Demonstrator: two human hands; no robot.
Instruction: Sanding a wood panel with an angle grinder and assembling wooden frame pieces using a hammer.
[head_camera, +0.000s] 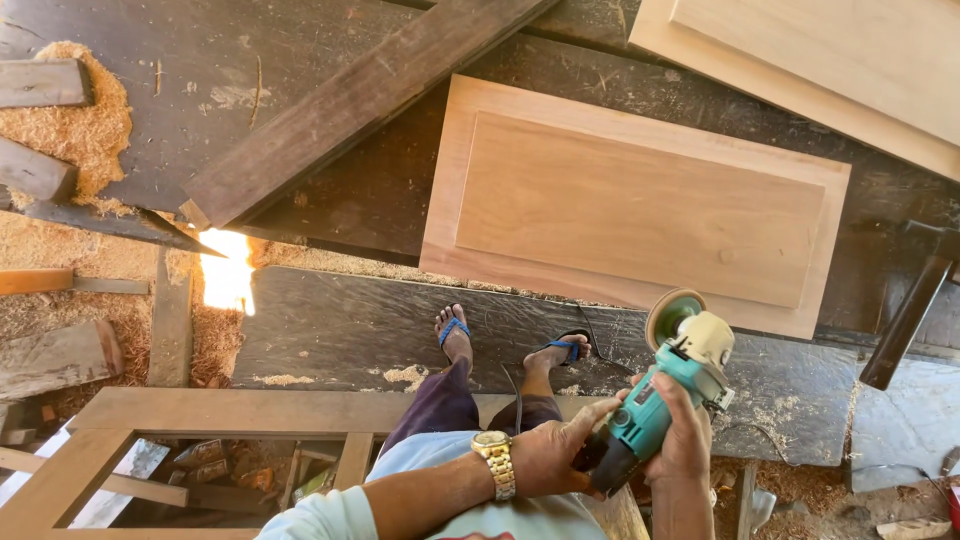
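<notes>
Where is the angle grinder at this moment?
In the head view, lower right: the grinder is held in both hands, its disc up, just below the pale wood panel.

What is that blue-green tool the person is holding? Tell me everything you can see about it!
The grinder is a handheld power tool with a teal body, a cream-coloured head and a round sanding disc on top, tilted upward. Its dark rear end points down toward the person. The right hand wraps its body; the left hand grips the back end. It hangs in the air, above the dark planks.

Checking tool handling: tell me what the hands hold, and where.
Both hold a teal grinder: right hand around its body, left hand at its rear end.
</notes>
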